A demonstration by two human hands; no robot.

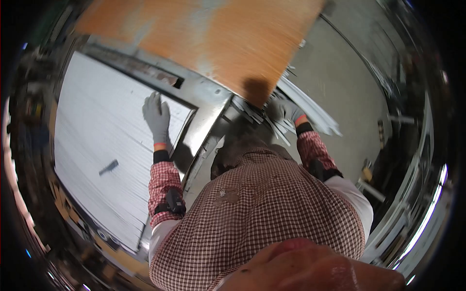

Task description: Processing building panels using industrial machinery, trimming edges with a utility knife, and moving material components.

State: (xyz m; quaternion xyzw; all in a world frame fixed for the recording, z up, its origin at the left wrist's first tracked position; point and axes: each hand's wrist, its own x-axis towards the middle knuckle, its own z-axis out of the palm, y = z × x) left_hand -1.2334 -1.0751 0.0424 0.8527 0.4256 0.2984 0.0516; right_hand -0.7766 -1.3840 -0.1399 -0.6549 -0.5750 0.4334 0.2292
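Note:
My left hand [157,119], in a grey knit glove, lies with its fingers stretched out on a stack of white sheets [97,121], near the corner by the metal frame. A small dark grey piece [108,167] rests on the top sheet, closer to me. My right hand [285,110], also gloved in grey, is down beside the near corner of a large orange-brown board [228,39]. Long white strips [308,104] lie just past that hand. Its fingers are blurred and in shade, so whether they grip anything does not show.
A bare metal table edge [206,99] with a slot runs between the white stack and my body. Loose thin strips [281,131] stick out below the board's corner. Grey floor [335,72] stretches to the right, with a dark cable or rod [349,43] across it.

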